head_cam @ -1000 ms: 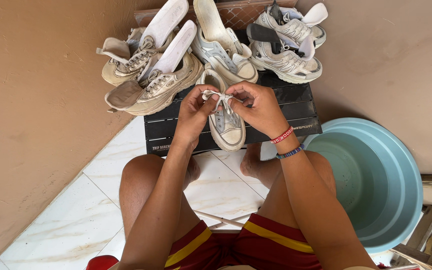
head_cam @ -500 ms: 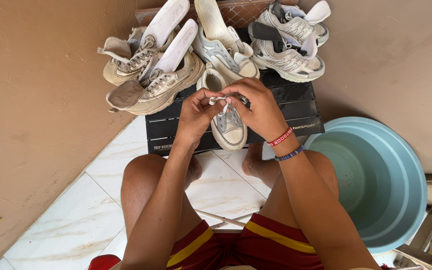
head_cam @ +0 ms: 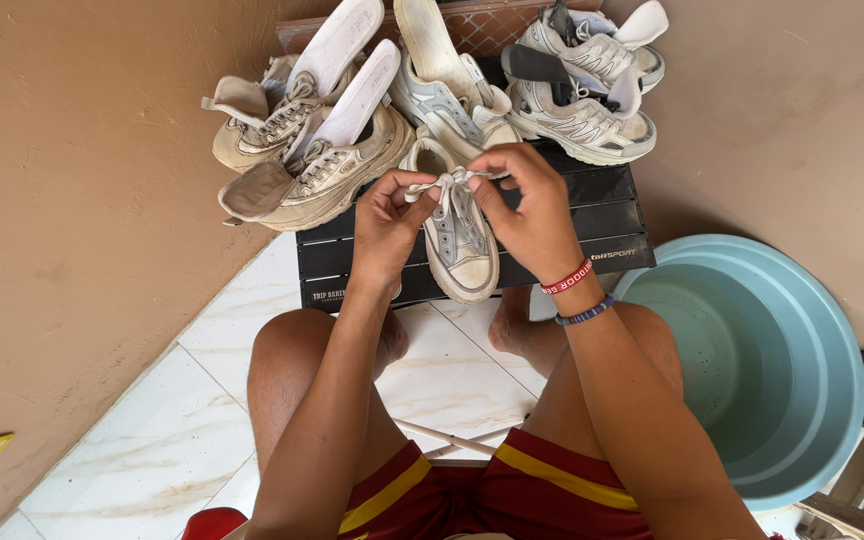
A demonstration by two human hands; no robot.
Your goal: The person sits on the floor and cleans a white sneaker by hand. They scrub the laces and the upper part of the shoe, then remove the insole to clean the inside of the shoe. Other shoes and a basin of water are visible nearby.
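Shorts (head_cam: 472, 495) in red with yellow stripes are sitting nearest to me, my bare knees spreading over the white tiled floor (head_cam: 152, 440). Beyond my right knee a pale blue basin (head_cam: 752, 360) is standing on the floor. Further out, my left hand (head_cam: 387, 225) and my right hand (head_cam: 527, 215) are both pinching the white lace (head_cam: 449, 182) of a small grey sneaker (head_cam: 462, 245), fingers closed on the ends above its tongue. That sneaker is lying toe toward me on a black slatted crate (head_cam: 592, 215). Farthest away, a heap of worn shoes (head_cam: 322, 160) with loose insoles is crowding the crate's far edge against the brown wall (head_cam: 82, 200).
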